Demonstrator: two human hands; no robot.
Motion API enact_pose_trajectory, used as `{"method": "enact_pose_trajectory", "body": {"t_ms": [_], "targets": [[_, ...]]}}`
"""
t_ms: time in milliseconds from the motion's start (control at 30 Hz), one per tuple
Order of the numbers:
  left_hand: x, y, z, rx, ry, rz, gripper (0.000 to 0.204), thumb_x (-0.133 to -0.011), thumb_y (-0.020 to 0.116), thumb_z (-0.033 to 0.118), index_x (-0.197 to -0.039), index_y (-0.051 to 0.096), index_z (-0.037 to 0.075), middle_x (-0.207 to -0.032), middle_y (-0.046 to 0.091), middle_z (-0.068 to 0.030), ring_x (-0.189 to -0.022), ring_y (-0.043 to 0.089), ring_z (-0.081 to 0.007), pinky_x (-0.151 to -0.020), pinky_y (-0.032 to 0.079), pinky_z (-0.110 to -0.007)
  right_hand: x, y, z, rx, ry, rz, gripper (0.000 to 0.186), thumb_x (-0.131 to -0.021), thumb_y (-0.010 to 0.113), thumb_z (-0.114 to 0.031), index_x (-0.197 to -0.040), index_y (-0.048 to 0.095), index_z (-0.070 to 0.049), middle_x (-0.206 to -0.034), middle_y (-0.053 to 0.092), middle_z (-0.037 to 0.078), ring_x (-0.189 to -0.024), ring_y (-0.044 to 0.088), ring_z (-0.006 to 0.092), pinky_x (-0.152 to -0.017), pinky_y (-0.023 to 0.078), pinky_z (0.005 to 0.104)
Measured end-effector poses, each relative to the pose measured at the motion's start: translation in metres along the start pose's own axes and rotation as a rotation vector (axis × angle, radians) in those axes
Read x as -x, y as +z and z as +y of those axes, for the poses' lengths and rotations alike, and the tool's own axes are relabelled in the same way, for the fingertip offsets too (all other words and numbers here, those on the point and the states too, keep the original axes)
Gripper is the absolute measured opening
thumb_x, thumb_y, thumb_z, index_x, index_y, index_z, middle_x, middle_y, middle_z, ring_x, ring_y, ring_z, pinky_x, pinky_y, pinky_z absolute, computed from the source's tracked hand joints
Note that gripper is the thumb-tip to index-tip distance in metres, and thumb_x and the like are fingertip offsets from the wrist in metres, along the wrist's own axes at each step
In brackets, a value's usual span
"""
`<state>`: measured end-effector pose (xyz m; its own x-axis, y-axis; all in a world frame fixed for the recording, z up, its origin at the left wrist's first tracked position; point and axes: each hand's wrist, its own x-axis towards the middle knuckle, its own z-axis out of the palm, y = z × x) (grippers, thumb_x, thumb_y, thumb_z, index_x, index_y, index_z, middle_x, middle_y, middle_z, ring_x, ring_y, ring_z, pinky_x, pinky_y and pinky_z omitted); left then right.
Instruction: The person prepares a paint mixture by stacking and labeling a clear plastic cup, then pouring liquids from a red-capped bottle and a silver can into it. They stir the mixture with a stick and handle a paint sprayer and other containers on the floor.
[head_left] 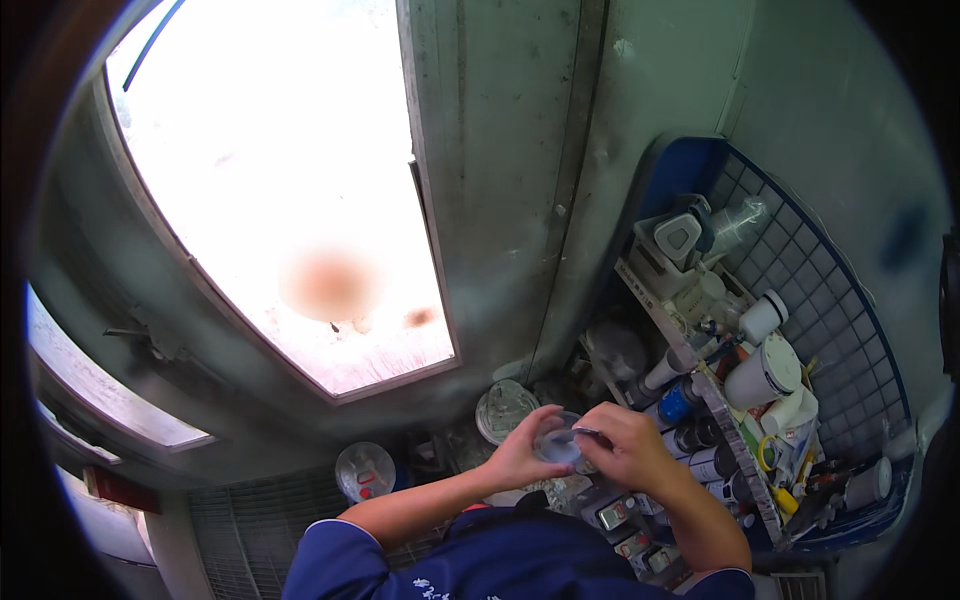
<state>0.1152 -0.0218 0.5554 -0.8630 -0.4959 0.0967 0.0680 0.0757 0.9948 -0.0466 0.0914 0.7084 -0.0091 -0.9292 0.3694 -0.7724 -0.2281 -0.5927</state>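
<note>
My left hand [524, 450] is curled around the side of a small clear plastic cup [562, 447], thumb near its rim. The cup is tilted so that I look into it. At its right side my right hand [628, 448] is closed, fingers bent at the rim. A thin dark thing [592, 433] shows between its fingers; its kind is too small to make out. Both hands are held in front of my chest, left of a crowded shelf rack.
On the right, a blue-framed rack [735, 425] is packed with bottles, cans and tools. A white bucket [762, 372] sits on its shelf. Round lidded tubs [505, 408] stand by the wall beyond my hands. A bright window [290, 200] fills the upper left.
</note>
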Motion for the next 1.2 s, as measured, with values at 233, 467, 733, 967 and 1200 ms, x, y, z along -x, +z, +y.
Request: {"method": "enact_pose_trajectory", "body": {"t_ms": [233, 467, 733, 967, 1200], "targets": [[0.018, 0.002, 0.018, 0.023, -0.007, -0.071, 0.105, -0.077, 0.092, 0.015, -0.159, 0.026, 0.009, -0.143, 0.055, -0.0157, -0.140, 0.049, -0.0258, -0.116, 0.039, -0.041, 0.018, 0.005, -0.004, 0.024, 0.096, -0.001, 0.013, -0.086, 0.076, -0.009, -0.098, 0.071, -0.005, -0.090, 0.068, 0.010, -0.071, 0.069, 0.0271, -0.061, 0.053, 0.0353], [0.008, 0.009, 0.030, 0.018, 0.042, -0.030, 0.107, -0.073, 0.093, 0.022, -0.156, 0.029, 0.006, -0.136, 0.060, -0.0156, -0.130, 0.058, -0.0267, -0.112, 0.044, -0.038, 0.024, -0.008, 0.000, 0.070, 0.105, 0.003, 0.014, -0.085, 0.072, -0.003, -0.098, 0.068, -0.002, -0.090, 0.068, 0.011, -0.070, 0.069, 0.0261, -0.062, 0.053, 0.0331], [0.006, 0.008, 0.031, 0.019, -0.022, 0.004, 0.086, -0.071, 0.092, 0.020, -0.143, 0.049, 0.002, -0.136, 0.059, -0.0119, -0.128, 0.058, -0.0226, -0.108, 0.046, -0.038, 0.030, -0.006, -0.006, 0.022, -0.022, -0.021, 0.019, -0.085, 0.072, -0.004, -0.103, 0.066, -0.005, -0.089, 0.067, 0.012, -0.070, 0.067, 0.0328, -0.061, 0.053, 0.0388], [0.014, 0.011, 0.032, 0.093, 0.000, -0.093, 0.093, -0.072, 0.092, 0.018, -0.149, 0.042, 0.003, -0.140, 0.056, -0.0123, -0.132, 0.054, -0.0216, -0.112, 0.043, -0.038, 0.024, 0.001, 0.002, -0.057, 0.002, 0.029, 0.016, -0.087, 0.071, -0.008, -0.102, 0.065, -0.006, -0.093, 0.066, 0.011, -0.074, 0.067, 0.0347, -0.063, 0.053, 0.0423], [0.018, 0.012, 0.023, 0.195, -0.054, -0.105, 0.097, -0.072, 0.093, 0.014, -0.151, 0.037, 0.005, -0.141, 0.054, -0.0113, -0.132, 0.052, -0.0209, -0.112, 0.042, -0.039, 0.037, -0.013, -0.012, 0.045, 0.059, -0.057, 0.015, -0.088, 0.071, -0.011, -0.102, 0.066, -0.007, -0.088, 0.064, 0.009, -0.071, 0.066, 0.0333, -0.060, 0.052, 0.0422]]}}
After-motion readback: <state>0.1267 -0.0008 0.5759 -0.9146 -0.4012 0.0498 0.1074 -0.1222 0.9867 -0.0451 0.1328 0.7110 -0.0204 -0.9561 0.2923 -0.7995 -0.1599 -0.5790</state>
